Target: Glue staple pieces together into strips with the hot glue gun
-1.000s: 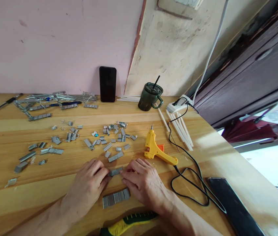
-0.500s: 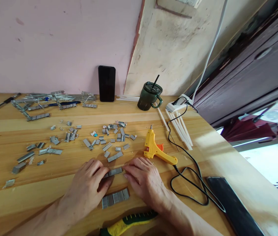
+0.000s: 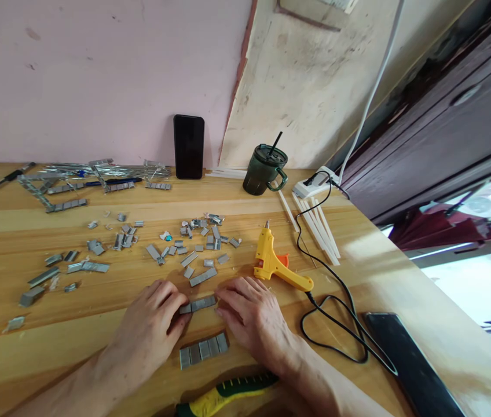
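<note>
A short grey strip of staples [image 3: 199,304] lies on the wooden table [image 3: 98,313] between my two hands. My left hand [image 3: 152,327] pinches its left end with curled fingertips. My right hand [image 3: 252,318] presses its fingertips on the strip's right end. Just below the hands lies a wider row of joined staple blocks [image 3: 204,349]. Many loose staple pieces [image 3: 197,240] are scattered farther back on the table.
A yellow glue gun [image 3: 278,265] with a black cord [image 3: 336,324] lies right of my hands, white glue sticks [image 3: 315,223] behind it. A dark green mug [image 3: 265,171], an upright black phone [image 3: 189,146], a staple framework [image 3: 76,179], a black slab [image 3: 410,365] and a green-yellow tool handle [image 3: 223,394] are around.
Both hands stay on the small staple strip; the fingers shifted slightly and the strip now shows a bit longer between them. Nothing else moved.
</note>
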Available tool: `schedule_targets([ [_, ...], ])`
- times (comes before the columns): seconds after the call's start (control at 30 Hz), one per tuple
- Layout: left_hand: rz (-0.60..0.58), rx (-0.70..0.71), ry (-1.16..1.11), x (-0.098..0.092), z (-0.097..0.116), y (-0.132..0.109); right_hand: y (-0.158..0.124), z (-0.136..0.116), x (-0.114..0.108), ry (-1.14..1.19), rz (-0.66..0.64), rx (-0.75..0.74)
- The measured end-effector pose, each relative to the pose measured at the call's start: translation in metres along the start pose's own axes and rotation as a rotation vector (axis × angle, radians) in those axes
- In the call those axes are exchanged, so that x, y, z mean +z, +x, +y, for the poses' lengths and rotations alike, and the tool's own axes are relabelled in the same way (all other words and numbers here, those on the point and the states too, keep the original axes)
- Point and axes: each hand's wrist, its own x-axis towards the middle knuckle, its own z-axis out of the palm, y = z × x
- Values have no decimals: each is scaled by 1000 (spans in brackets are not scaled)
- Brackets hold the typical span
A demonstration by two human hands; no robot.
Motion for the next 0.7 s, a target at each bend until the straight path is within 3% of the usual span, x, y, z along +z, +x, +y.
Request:
schedule_targets([
  [0.2, -13, -9, 16, 1, 0, 0, 2, -1, 4, -44, -58, 19],
  [0.7, -24, -58, -76, 7, -7, -3, 2, -1, 1, -61, -45, -8],
])
